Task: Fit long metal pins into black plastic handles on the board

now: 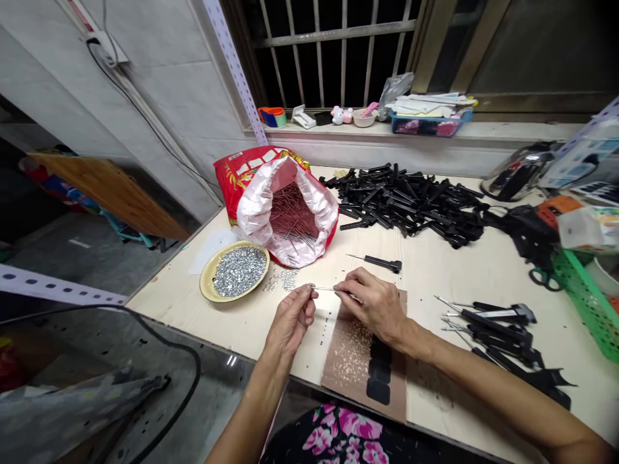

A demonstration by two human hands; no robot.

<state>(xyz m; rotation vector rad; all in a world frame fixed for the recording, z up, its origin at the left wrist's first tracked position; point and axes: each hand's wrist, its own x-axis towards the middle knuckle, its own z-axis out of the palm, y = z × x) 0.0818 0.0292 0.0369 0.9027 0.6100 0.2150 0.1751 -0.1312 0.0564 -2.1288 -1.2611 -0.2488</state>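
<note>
My right hand (380, 303) pinches one end of a thin metal rod (325, 289), which lies level above the table. At the rod's other end, the thumb and fingertips of my left hand (293, 316) are closed; whether a tiny metal piece sits there too is too small to tell. Left of my hands stands a yellow bowl (206, 283) full of small silvery metal pieces (239, 270), with some scattered beside it. Just beyond my right hand lies a black plastic handle with a thin metal shaft (382, 262). Under that hand is a brown board (355, 367) with tiny pale grains and black rounded pads (378, 372).
A red sack (232, 177) of reddish-brown thin rods (293, 216) lies open behind the bowl. Black plastic parts (406, 196) are heaped at the back. Several shafted handles (505, 335) lie at right, near a green basket (580, 303), scissors (545, 278) and a kettle (515, 171).
</note>
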